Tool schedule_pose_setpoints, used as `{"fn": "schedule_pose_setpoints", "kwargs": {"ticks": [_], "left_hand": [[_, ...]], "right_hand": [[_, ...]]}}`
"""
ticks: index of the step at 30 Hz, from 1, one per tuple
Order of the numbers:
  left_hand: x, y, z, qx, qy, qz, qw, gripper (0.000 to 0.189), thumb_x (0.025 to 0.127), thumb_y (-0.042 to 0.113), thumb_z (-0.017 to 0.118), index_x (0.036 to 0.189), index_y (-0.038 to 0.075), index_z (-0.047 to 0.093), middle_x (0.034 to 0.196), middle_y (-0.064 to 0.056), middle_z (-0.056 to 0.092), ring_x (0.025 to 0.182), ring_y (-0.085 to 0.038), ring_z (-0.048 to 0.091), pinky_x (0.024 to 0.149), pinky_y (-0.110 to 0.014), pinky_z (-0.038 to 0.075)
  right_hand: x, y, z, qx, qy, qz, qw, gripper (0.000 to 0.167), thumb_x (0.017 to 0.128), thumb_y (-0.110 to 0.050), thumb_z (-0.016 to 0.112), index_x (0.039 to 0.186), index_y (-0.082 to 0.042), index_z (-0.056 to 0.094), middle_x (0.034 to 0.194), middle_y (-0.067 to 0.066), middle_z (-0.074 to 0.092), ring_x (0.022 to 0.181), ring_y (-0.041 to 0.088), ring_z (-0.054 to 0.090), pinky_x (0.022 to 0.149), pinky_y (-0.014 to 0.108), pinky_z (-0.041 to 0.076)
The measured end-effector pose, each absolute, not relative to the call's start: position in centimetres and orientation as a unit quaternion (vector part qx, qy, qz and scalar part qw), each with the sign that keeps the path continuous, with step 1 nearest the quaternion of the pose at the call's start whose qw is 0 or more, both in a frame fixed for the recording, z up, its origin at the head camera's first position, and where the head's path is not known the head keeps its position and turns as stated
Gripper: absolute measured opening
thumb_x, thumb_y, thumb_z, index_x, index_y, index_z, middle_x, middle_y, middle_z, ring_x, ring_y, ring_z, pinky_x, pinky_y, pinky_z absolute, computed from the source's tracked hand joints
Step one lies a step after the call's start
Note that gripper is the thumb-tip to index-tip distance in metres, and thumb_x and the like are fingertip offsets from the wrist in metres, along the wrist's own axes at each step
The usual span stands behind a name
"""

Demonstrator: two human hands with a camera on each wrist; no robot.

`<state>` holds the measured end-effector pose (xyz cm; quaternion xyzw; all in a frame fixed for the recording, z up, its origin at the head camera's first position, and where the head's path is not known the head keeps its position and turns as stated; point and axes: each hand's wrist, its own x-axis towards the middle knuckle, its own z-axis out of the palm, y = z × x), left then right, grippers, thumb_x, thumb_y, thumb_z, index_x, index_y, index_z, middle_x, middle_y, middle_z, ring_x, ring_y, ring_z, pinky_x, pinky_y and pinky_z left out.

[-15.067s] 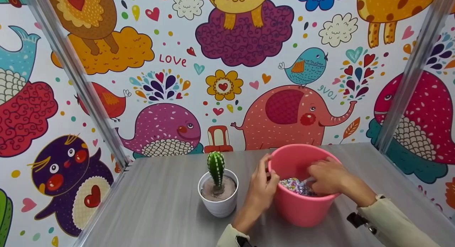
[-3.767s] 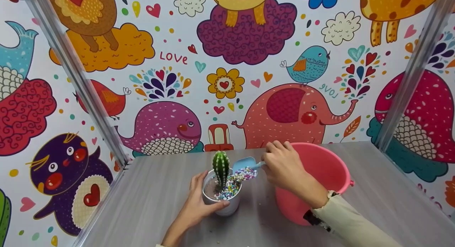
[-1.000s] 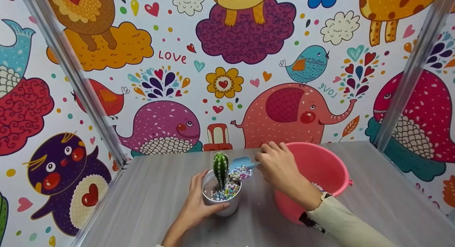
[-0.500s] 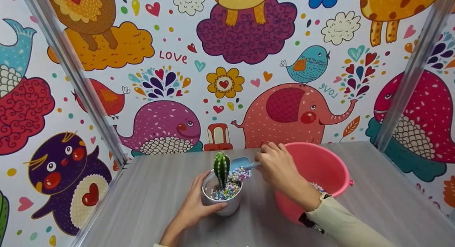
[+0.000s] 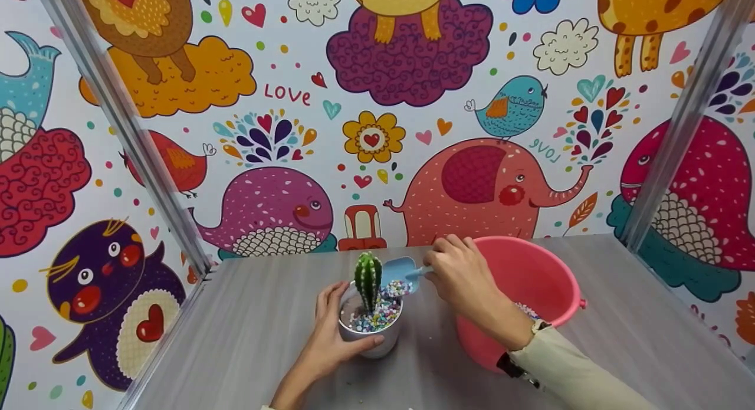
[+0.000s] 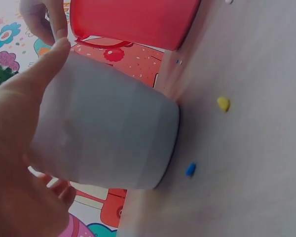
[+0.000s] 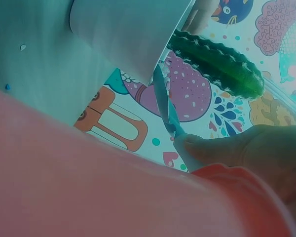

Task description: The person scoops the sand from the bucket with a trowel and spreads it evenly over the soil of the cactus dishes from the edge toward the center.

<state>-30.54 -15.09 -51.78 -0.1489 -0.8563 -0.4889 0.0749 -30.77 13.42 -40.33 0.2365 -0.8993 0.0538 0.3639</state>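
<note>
Two items: one white pot (image 6: 113,128) with cactus (image 5: 368,283), gripped on the table (image 5: 265,315) by our left hand (image 5: 331,339); one blue scoop (image 5: 400,268) of beads (image 5: 397,289), pinched in our right hand (image 5: 465,275) at the pot, best tilted low and gradually.

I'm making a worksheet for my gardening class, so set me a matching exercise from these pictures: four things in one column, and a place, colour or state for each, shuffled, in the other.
Things
1. Cactus
2. Light blue scoop
3. Pink bucket
4. Left hand

Places, colours or states
A. Standing on the grey table, to the right of the pot in the head view
B. Gripping the side of the white pot
C. Green, rising out of the pot
D. Held by the right hand, bearing multicoloured granules

Right pairs: 1-C, 2-D, 3-A, 4-B
</note>
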Motion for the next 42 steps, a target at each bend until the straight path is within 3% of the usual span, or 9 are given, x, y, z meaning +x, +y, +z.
{"fn": "schedule_pose_setpoints", "kwargs": {"ticks": [7, 12, 28, 33, 37, 42], "left_hand": [[-30.7, -15.3, -51.7, -0.141, -0.854, -0.492, 0.091, 0.12, 0.069, 0.055, 0.1, 0.165, 0.018, 0.039, 0.16, -0.011, 0.04, 0.149, -0.039, 0.044, 0.12, -0.068, 0.041], [-30.8, -15.5, -51.5, -0.144, -0.852, -0.497, 0.083, 0.121, 0.068, 0.056, 0.1, 0.166, 0.019, 0.039, 0.161, -0.01, 0.042, 0.148, -0.036, 0.047, 0.12, -0.064, 0.042], [-30.6, -15.9, -51.3, -0.163, -0.842, -0.512, 0.051, 0.114, 0.077, 0.05, 0.097, 0.168, 0.022, 0.035, 0.17, -0.013, 0.038, 0.16, -0.039, 0.035, 0.127, -0.071, 0.03], [-30.4, -15.0, -51.5, -0.148, -0.85, -0.501, 0.067, 0.122, 0.073, 0.051, 0.099, 0.169, 0.022, 0.03, 0.166, -0.014, 0.029, 0.156, -0.042, 0.033, 0.125, -0.071, 0.033], [-30.4, -14.4, -51.7, -0.136, -0.857, -0.488, 0.095, 0.126, 0.069, 0.053, 0.1, 0.168, 0.019, 0.03, 0.157, -0.015, 0.033, 0.151, -0.039, 0.035, 0.124, -0.066, 0.036], [-30.4, -14.8, -51.6, -0.131, -0.854, -0.495, 0.091, 0.129, 0.067, 0.056, 0.101, 0.168, 0.019, 0.031, 0.161, -0.012, 0.037, 0.15, -0.036, 0.042, 0.124, -0.062, 0.039]], "right_hand": [[-30.8, 13.6, -40.2, 0.235, -0.899, 0.068, 0.363, 0.025, 0.075, -0.02, 0.1, 0.093, -0.014, 0.083, 0.092, 0.003, 0.072, 0.092, 0.023, 0.061, 0.072, 0.036, 0.043], [-30.7, 13.6, -40.2, 0.233, -0.9, 0.067, 0.363, 0.026, 0.076, -0.02, 0.1, 0.095, -0.014, 0.084, 0.093, 0.003, 0.072, 0.093, 0.023, 0.061, 0.073, 0.036, 0.044], [-30.7, 13.7, -40.5, 0.231, -0.9, 0.063, 0.364, 0.024, 0.078, -0.017, 0.098, 0.095, -0.013, 0.082, 0.092, 0.004, 0.071, 0.09, 0.023, 0.061, 0.072, 0.035, 0.045], [-30.7, 13.7, -40.5, 0.239, -0.896, 0.065, 0.369, 0.022, 0.079, -0.015, 0.097, 0.094, -0.013, 0.081, 0.09, 0.003, 0.069, 0.088, 0.023, 0.06, 0.071, 0.035, 0.044], [-30.7, 13.7, -40.5, 0.239, -0.896, 0.064, 0.368, 0.023, 0.079, -0.015, 0.098, 0.094, -0.014, 0.081, 0.09, 0.003, 0.069, 0.088, 0.023, 0.06, 0.071, 0.035, 0.043], [-30.6, 13.5, -40.6, 0.234, -0.902, 0.058, 0.359, 0.024, 0.078, -0.018, 0.099, 0.095, -0.013, 0.082, 0.092, 0.004, 0.07, 0.089, 0.023, 0.059, 0.072, 0.034, 0.043]]}}
